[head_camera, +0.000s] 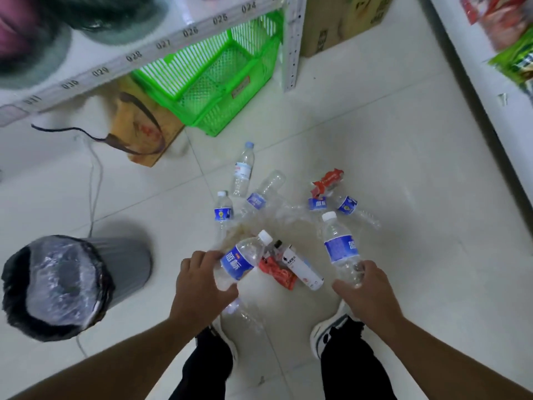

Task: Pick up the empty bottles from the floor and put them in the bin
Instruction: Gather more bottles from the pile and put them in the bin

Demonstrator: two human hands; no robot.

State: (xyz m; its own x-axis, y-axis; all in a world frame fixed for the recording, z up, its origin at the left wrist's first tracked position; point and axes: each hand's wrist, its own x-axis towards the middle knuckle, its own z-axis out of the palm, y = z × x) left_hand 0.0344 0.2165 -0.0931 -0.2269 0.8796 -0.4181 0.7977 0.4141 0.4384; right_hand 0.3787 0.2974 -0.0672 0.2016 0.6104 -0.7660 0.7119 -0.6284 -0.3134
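My left hand [200, 287] grips a clear blue-labelled bottle [239, 261] with a white cap, tilted up to the right. My right hand [367, 294] holds the base of a second blue-labelled bottle [340, 246], cap pointing away. On the floor beyond lie several more empty bottles, among them a white-labelled bottle [243, 168], a small blue-labelled bottle [223, 210] and a white bottle [302, 267] beside a crushed red-labelled bottle [278, 272]. The grey bin [124, 264], lined with a clear and black bag, stands at the left.
A green plastic basket [219, 73] sits under a white shelf rail [144, 50], next to a brown paper bag [141, 125]. A cable [95, 180] runs along the floor past the bin. Cardboard boxes [340, 21] stand at the back. My shoes [328, 327] are below the hands.
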